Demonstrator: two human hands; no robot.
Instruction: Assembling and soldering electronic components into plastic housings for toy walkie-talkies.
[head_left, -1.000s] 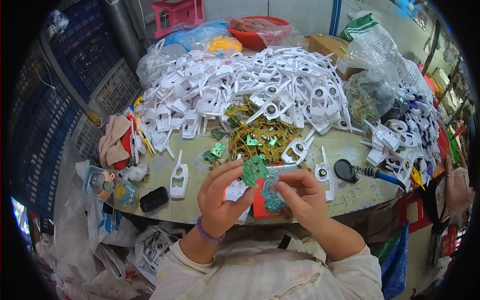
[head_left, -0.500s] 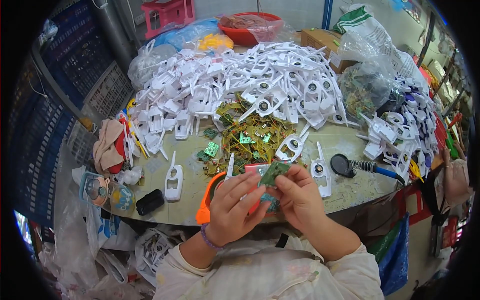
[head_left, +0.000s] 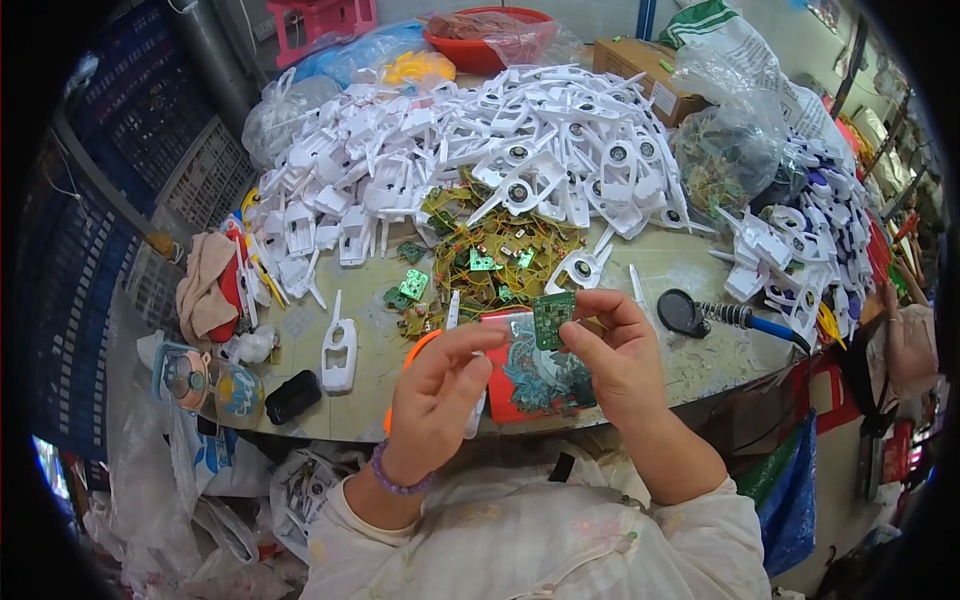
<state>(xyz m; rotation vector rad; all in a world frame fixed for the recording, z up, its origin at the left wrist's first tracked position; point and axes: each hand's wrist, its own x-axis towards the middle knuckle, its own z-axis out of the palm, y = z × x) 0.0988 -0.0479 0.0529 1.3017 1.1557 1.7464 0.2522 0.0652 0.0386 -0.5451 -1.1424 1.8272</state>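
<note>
Green board [head_left: 550,318]: right edge behind the fingers [head_left: 618,304] of the right hand [head_left: 628,370]; markings too small to tell.
Orange thing [head_left: 420,347]: mostly behind the left hand [head_left: 430,400]; kind unclear.
Red pad [head_left: 503,400]: right side partly covered by the right hand.
Slim white piece [head_left: 636,284]: lower end lost behind the same hand.
Iron [head_left: 780,329]: tip hidden inside the coil [head_left: 726,313].
Pink stool [head_left: 330,22]: cut off by top edge.
Shirt [head_left: 530,545]: cut off by lower edge.
</note>
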